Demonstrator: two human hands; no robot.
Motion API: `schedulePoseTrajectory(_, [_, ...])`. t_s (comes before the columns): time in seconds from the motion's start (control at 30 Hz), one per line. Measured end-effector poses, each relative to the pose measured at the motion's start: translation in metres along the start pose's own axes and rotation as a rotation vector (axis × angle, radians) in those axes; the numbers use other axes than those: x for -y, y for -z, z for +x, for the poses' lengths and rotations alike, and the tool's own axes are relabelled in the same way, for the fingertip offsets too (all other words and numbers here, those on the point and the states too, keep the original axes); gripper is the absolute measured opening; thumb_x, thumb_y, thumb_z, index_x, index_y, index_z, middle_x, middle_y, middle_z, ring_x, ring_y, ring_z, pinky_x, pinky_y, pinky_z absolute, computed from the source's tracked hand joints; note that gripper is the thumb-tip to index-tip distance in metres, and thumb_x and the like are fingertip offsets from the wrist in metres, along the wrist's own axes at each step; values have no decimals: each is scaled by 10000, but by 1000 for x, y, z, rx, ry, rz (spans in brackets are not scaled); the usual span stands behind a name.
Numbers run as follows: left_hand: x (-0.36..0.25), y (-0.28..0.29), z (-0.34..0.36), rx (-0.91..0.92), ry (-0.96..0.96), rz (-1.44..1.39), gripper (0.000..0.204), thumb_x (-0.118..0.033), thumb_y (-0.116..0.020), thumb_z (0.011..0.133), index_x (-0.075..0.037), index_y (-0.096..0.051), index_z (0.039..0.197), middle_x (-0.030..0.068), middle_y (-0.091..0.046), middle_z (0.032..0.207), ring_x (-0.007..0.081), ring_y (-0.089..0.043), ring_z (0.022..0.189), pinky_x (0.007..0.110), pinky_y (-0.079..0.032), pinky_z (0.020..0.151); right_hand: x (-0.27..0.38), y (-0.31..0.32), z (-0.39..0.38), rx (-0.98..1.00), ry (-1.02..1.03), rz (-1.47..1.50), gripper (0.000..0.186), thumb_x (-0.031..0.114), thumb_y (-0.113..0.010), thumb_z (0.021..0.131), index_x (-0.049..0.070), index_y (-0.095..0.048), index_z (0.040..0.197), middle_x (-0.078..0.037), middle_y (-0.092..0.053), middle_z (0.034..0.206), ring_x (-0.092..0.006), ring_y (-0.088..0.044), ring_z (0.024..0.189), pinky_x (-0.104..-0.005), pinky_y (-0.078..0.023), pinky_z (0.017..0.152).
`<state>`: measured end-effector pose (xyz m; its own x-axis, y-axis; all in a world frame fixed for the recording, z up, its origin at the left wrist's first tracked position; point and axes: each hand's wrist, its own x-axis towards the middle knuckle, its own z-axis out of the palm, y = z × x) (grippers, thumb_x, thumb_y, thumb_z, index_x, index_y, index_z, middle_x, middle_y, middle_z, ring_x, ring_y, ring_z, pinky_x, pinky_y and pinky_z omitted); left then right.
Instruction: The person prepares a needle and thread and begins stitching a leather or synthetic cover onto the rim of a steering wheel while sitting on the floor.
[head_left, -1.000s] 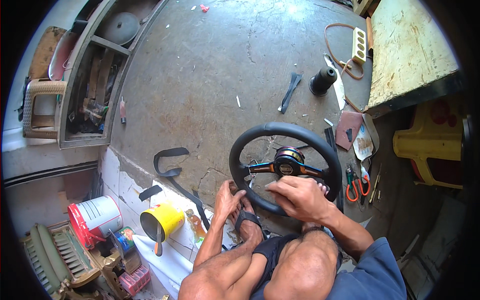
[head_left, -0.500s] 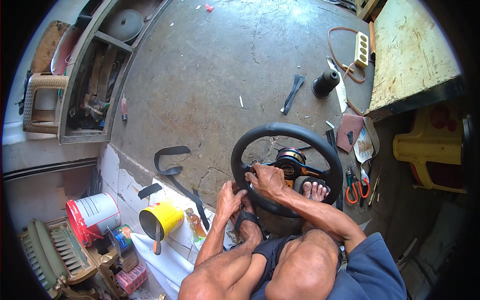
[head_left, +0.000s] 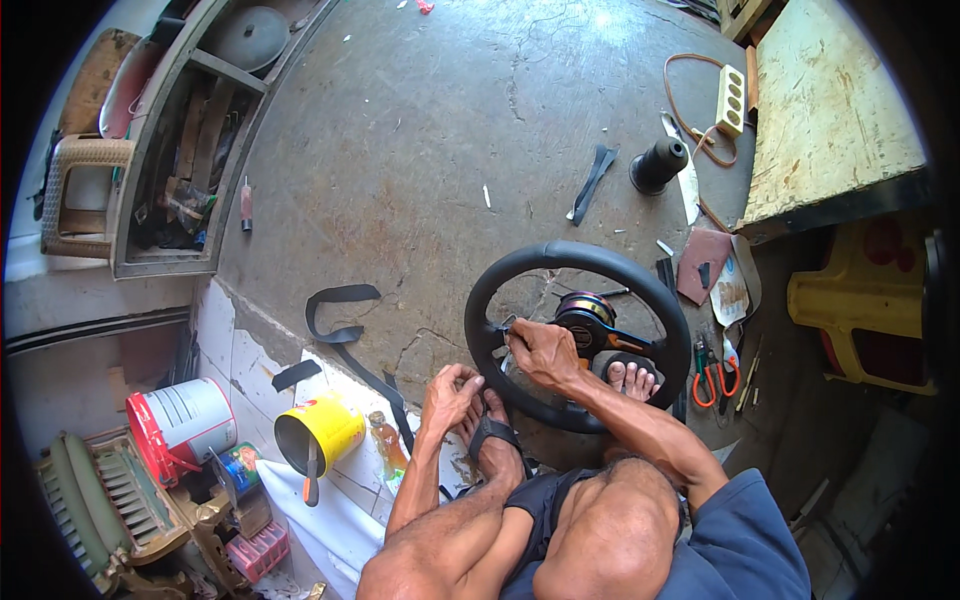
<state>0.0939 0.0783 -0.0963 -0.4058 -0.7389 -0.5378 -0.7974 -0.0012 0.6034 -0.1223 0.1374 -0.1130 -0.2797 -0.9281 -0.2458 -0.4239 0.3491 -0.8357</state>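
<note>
A black steering wheel [head_left: 570, 257] with a dark hub and orange-edged spokes rests tilted by my feet. My right hand [head_left: 545, 353] reaches across it, its fingers curled at the left spoke beside the rim. Just left of the lower rim, my left hand [head_left: 450, 398] is closed in a pinch above my sandalled left foot [head_left: 495, 440]. Whatever lies between those fingertips is too small to make out. The toes of my other foot [head_left: 632, 380] show through the wheel's opening.
At left stand a yellow can [head_left: 335, 432], a bottle [head_left: 388, 440] and a white-and-red bucket [head_left: 190, 425]. A black strip [head_left: 345, 335] lies on the floor. To the right are orange-handled scissors [head_left: 728, 375], a black cylinder [head_left: 660, 165] and a power strip [head_left: 731, 100].
My left hand has drawn slightly away from the wheel's rim, uncovering the toes beneath it. My right hand stays at the left spoke. The view has shifted a little.
</note>
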Motion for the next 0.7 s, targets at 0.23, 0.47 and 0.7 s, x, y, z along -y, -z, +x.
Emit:
schedulePoseTrajectory(0.23, [10,1,3,141,181,-308,291,-237,-740,898,-11,-693,1076,174,-715,982,285,-698,897,408,-535,813,-2,-1,0,5,90,-25,203,244,-589,945,57,-666,927,-206,-694,818,-431,-687,792,-531,-515,691])
schedulePoseTrajectory(0.47, [15,-23,4,-123,-130,-11,404,-225,-768,881,25,-643,1173,195,-708,956,358,-712,887,442,-541,818,3,1,1,34,29,-46,202,244,-600,949,50,-652,929,-212,-683,807,-434,-685,800,-529,-513,695])
schedulePoseTrajectory(0.7, [-17,3,2,59,148,-39,209,-181,-700,928,13,-726,1004,163,-727,814,247,-711,733,376,-545,689,-6,-2,2,-36,54,-70,210,244,-603,954,42,-628,900,-222,-673,781,-441,-681,767,-542,-508,668])
